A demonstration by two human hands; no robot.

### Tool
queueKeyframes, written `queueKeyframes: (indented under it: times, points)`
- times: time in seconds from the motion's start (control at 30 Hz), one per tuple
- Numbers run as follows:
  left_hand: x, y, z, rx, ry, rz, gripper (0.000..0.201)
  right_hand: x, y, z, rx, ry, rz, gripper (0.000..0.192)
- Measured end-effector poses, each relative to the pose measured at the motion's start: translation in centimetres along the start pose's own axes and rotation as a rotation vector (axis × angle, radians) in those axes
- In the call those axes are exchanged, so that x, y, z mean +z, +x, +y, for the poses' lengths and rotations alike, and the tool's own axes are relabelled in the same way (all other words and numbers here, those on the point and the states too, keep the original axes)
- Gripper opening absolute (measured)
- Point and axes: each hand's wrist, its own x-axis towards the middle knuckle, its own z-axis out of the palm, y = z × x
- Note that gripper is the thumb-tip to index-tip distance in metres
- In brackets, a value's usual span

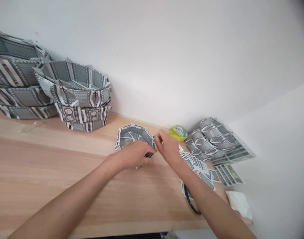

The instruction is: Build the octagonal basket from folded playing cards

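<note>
Both hands, our left hand [134, 154] and right hand [168, 146], are pinching the small patterned paper bowl [132, 134] on the wooden table [42, 159].

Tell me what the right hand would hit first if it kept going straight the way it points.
The right hand points up-left toward the wall and already touches the small patterned paper bowl at its rim. Beyond that, probably the white wall, though depth is unclear.

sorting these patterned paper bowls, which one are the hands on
The small single bowl at mid-table, between left hand and right hand; the others sit stacked at the far left, untouched.
</note>
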Motion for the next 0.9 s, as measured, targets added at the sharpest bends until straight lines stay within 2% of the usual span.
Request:
queueKeyframes:
  times: [0.27, 0.4, 0.53, 0.6, 0.77, 0.9]
  points:
    - [0.1, 0.1, -0.2, 0.028, -0.011, 0.0, 0.007, 0.1, 0.6, 0.4, -0.086, 0.032, -0.014, 0.015]
    - [0.2, 0.1, -0.2, 0.026, -0.017, -0.002, 0.007, 0.2, 1.0, 0.7, -0.016, 0.107, -0.034, 0.014]
    - [0.1, 0.1, -0.1, 0.038, -0.003, 0.014, 0.01, -0.1, 1.8, 1.0, 0.098, 0.224, -0.11, 0.017]
    - [0.1, 0.0, -0.1, 0.031, -0.001, 0.013, 0.011, -0.1, 2.0, 1.1, 0.083, 0.23, -0.124, 0.016]
    - [0.1, 0.0, -0.1, 0.01, -0.008, 0.01, 0.008, 0.4, 1.3, 1.0, -0.078, 0.1, -0.032, 0.011]
    - [0.3, 0.1, -0.2, 0.005, -0.002, 0.017, 0.007, 0.8, 0.4, 0.7, -0.121, 0.023, 0.058, 0.014]
